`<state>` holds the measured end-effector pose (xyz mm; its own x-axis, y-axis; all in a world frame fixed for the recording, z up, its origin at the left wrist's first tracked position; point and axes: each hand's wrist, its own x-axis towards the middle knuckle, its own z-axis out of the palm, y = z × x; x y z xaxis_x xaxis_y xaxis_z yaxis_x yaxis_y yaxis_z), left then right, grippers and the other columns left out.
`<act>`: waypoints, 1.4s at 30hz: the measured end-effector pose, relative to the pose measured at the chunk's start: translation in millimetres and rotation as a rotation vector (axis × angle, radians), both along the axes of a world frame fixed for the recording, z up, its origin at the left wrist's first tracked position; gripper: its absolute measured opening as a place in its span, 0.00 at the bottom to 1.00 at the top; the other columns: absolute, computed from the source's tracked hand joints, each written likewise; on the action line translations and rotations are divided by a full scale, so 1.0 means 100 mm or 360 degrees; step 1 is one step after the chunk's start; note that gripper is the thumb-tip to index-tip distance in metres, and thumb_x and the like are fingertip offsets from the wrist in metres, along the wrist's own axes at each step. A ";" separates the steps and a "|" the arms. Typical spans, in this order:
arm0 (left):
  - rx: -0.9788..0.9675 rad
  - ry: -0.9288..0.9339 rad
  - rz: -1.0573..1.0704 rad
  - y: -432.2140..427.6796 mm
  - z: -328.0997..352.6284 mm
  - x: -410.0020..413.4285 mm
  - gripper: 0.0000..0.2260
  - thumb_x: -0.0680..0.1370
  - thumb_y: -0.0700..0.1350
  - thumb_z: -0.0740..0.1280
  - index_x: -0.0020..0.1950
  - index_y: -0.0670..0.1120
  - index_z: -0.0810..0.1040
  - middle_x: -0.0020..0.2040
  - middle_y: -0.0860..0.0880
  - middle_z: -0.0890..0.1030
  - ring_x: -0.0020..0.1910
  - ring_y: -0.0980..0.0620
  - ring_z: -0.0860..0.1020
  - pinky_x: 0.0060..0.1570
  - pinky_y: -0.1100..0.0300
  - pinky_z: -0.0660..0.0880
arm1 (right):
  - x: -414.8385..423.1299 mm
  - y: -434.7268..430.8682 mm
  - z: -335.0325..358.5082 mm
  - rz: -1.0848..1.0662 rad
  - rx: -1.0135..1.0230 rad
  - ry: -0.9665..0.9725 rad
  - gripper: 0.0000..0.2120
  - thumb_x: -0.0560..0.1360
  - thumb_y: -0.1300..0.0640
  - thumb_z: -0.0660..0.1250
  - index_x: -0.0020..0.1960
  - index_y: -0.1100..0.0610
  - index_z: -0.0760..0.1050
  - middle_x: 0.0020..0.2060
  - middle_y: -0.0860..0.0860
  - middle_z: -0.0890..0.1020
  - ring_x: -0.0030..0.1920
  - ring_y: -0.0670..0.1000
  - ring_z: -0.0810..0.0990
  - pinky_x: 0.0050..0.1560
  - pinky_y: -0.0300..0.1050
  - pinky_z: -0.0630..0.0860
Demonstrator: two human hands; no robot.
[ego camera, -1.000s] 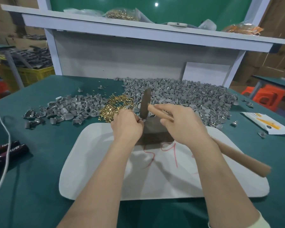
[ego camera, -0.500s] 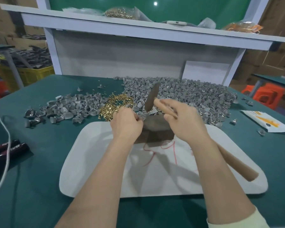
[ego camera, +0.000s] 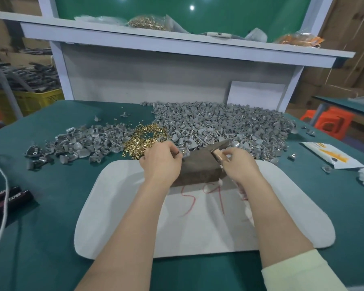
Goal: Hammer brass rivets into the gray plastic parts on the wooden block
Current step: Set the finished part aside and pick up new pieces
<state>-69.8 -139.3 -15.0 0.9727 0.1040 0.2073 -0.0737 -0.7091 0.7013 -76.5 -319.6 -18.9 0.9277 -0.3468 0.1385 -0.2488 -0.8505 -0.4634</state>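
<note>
A dark wooden block (ego camera: 198, 168) stands on a white mat (ego camera: 118, 206). My left hand (ego camera: 161, 159) pinches a small gray plastic part (ego camera: 180, 153) at the block's far left corner. My right hand (ego camera: 239, 165) grips the wooden handle of a hammer (ego camera: 218, 151), whose metal head lies low over the block's far right corner. Most of the handle is hidden under my hand and forearm. A heap of brass rivets (ego camera: 145, 139) lies just beyond my left hand, between a large pile of gray parts (ego camera: 229, 124) and a smaller pile of gray parts (ego camera: 82, 143).
Pliers with dark handles (ego camera: 8, 196) and a white cord (ego camera: 1, 185) lie at the left. A printed packet (ego camera: 332, 156) and a few stray parts sit at the right. A white shelf (ego camera: 177, 47) carrying bags rises behind the piles. A yellow crate (ego camera: 29, 99) stands off the table's left.
The hammer head was raised above the block; it has swung down and to the right onto the block's far right corner. My left hand stays at the block's far left corner.
</note>
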 end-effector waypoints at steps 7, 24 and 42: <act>-0.0029 -0.0082 -0.0024 -0.06 0.02 -0.02 0.06 0.78 0.48 0.66 0.42 0.56 0.73 0.56 0.51 0.79 0.62 0.44 0.70 0.59 0.53 0.62 | -0.02 0.47 0.28 0.0553 0.0202 -0.0319 0.12 0.76 0.53 0.67 0.58 0.50 0.78 0.43 0.48 0.80 0.47 0.49 0.78 0.47 0.35 0.68; 0.0167 -0.0100 0.0017 -0.02 -0.01 0.01 0.06 0.78 0.49 0.65 0.50 0.50 0.79 0.57 0.48 0.76 0.61 0.43 0.70 0.57 0.52 0.62 | 0.11 0.78 0.12 0.0578 -0.0381 -0.0337 0.07 0.78 0.59 0.59 0.50 0.58 0.76 0.51 0.55 0.77 0.52 0.57 0.74 0.50 0.48 0.69; 0.0195 -0.0119 -0.0015 -0.04 -0.02 -0.01 0.05 0.79 0.47 0.62 0.49 0.49 0.77 0.57 0.49 0.77 0.61 0.43 0.70 0.57 0.52 0.61 | 0.08 0.78 0.06 0.0579 -0.0245 -0.0376 0.06 0.78 0.60 0.60 0.49 0.60 0.75 0.50 0.56 0.76 0.51 0.58 0.74 0.50 0.48 0.66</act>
